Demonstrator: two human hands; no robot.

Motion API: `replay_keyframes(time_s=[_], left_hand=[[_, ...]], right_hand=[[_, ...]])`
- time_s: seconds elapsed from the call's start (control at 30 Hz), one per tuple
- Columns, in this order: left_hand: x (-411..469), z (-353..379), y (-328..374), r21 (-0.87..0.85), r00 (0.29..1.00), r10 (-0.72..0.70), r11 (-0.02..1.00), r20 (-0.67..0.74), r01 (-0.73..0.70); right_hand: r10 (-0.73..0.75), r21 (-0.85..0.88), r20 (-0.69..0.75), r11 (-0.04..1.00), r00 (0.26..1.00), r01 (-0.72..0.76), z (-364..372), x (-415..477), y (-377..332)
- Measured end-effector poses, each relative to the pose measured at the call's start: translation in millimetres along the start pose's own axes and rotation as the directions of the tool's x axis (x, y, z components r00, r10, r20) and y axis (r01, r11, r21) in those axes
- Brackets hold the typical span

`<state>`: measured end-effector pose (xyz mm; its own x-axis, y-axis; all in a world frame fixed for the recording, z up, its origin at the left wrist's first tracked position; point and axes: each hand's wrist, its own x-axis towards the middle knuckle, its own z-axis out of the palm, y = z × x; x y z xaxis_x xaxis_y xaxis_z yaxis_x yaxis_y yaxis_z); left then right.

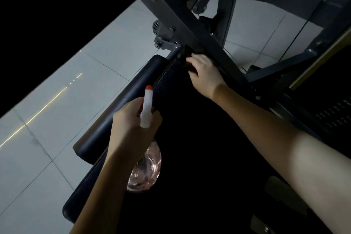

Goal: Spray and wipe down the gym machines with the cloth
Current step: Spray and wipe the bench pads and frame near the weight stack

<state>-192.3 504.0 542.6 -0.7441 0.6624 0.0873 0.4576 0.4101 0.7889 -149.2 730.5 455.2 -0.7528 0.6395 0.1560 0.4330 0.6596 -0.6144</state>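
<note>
- Looks like the wiping step is in hand. The right hand (pixel 204 74) is up at the far end of the black seat pad (pixel 171 78), right where it meets the grey frame bar (pixel 182 15).
- There's a dark cloth (pixel 187 52) under that hand, bunched against the joint between pad and bar. It's really dim here and the cloth is nearly the same colour as the pad, so I can't make out its edges.
- Right hand: knuckles up, fingers bent down over the cloth and gripping it against the machine. The arm reaches nearly straight out, forward and across the pad.
- Left hand (pixel 133 123) is wrapped around the neck of the spray bottle (pixel 147 106), held just above the near side of the pad. The orange nozzle points away, roughly toward the same end. The clear bottle body hangs below the wrist. I can't tell if a finger is on the trigger.
- My guess for the next move is dragging the cloth back along the pad toward the body. That takes steady downward pressure so the cloth doesn't ball up. It could also go along the bar instead.
- The round roller pad (pixel 121 99) just left of the seat probably needs a spritz too, and the bottle is already close to it.
</note>
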Motion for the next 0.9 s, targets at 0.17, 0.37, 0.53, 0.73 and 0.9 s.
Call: replay_keyframes(time_s=[0.17,0.37,0.53,0.73,0.9], left_hand=[[1,2,0,0.011,0.999,-0.018,1.000,0.033,0.018],[-1,2,1,0.001,1.000,-0.011,1.000,0.027,0.011],[0,2,-5,0.070,1.000,0.022,0.997,-0.002,-0.021],[-3,3,-3,-0.002,0.999,-0.034,0.999,0.038,0.034],[-1,5,-3,0.004,0.998,-0.028,1.000,0.048,0.028]], right_hand=[[-0.021,-0.083,-0.070,0.996,0.997,0.015,1,-45,14],[0.059,-0.084,-0.020,0.995,0.998,-0.060,13,26,-25],[-0.051,-0.030,0.031,0.998,0.998,0.052,5,13,-14],[-0.033,-0.004,-0.104,0.999,0.994,0.032,-3,-76,23],[0.173,0.033,-0.228,0.985,0.958,-0.170,3,-79,23]])
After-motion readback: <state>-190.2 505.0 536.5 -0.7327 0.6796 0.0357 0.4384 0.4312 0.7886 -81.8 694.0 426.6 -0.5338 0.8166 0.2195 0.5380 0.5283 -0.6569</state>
